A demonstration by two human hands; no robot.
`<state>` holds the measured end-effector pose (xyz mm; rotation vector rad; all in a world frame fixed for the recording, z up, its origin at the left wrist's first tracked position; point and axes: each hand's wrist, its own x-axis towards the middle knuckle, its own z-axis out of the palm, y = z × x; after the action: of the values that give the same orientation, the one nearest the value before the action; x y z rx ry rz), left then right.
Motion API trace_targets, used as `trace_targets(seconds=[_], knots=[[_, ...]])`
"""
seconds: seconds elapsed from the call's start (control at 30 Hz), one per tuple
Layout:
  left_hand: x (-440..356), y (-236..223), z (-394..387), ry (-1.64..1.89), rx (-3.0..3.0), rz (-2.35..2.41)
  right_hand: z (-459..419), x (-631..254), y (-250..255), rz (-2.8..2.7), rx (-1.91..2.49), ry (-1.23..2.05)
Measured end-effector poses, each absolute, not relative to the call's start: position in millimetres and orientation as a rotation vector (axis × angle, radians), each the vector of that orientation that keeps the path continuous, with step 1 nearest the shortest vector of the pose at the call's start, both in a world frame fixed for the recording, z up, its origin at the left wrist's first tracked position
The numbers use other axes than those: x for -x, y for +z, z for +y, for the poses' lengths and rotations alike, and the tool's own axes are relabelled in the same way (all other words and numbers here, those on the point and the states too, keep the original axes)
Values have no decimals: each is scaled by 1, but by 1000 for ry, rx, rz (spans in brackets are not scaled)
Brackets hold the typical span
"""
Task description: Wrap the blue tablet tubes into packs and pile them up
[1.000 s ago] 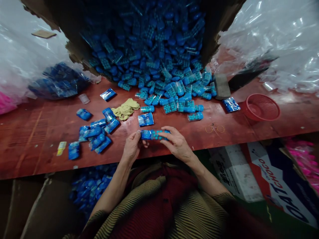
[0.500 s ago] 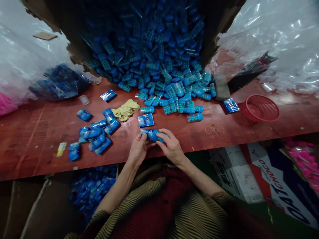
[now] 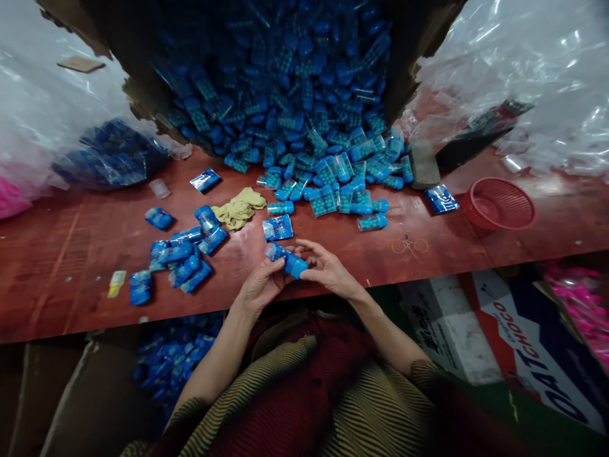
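A small blue-capped bottle (image 3: 290, 262) in a blue printed sleeve lies slantwise between my hands, just above the front of the table. My left hand (image 3: 261, 282) grips its sleeved end, thumb on top. At the cap end, my right hand (image 3: 330, 270) has its thumb against the bottle and its other fingers curved behind, partly hidden. Just beyond my hands lies a flat blue sleeve (image 3: 278, 227). To the left is a pile of blue sleeved bottles (image 3: 185, 257). Unsleeved clear bottles of turquoise balls (image 3: 323, 200) spill across the table's far side.
A torn-open carton (image 3: 419, 76) full of bottles stands at the back. On the red table (image 3: 95, 254) are a yellow-green cloth (image 3: 239, 208), a red basket (image 3: 499, 203) and another blue packet (image 3: 441, 199). Clear plastic bags (image 3: 533, 76) lie behind. Below are more blue items (image 3: 176, 362).
The bottle has turned from nearly level to slanting, its cap end now lower and nearer me. My right hand's fingers have loosened and stretched out around the cap end.
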<state>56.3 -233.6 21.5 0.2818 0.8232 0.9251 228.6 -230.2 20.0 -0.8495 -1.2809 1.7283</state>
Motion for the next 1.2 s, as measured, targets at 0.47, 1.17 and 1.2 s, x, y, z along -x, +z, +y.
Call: trace_targets(seconds=[0.47,1.17,1.2], knots=[[-63,33,-239,777,-301,769,-223,-232,37,-1500,786,1847],[-87,40,-254,932,-283,729,-226,-233,30,-1372,955,1720],[-87,42,-253,928,-280,741,-226,-233,30,-1364,970,1722]])
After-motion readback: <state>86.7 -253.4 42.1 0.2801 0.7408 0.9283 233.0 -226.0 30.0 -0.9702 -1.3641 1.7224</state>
